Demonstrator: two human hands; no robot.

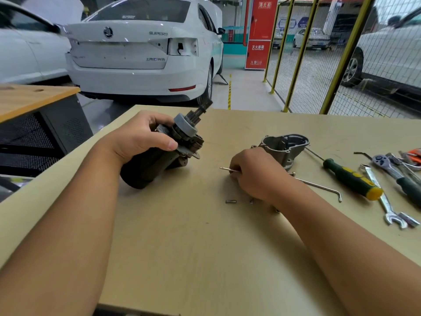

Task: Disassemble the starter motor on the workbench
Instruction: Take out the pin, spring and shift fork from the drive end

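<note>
The dark cylindrical starter motor body (157, 153) stands tilted on the pale wooden desk (205, 247) at centre left of the frame, gripped by the left hand (139, 135). Right of it, at frame centre, the right hand (252, 172) rests on the desk, pinching a thin metal bolt (227, 169). Just behind that hand lies the grey cast-metal end housing (284, 147). A green-and-yellow-handled screwdriver (350, 179), a steel open-end spanner (385, 201) and a ratchet wrench (396, 174) lie along the right edge. A small metal pin (230, 201) lies in front of the right hand.
</note>
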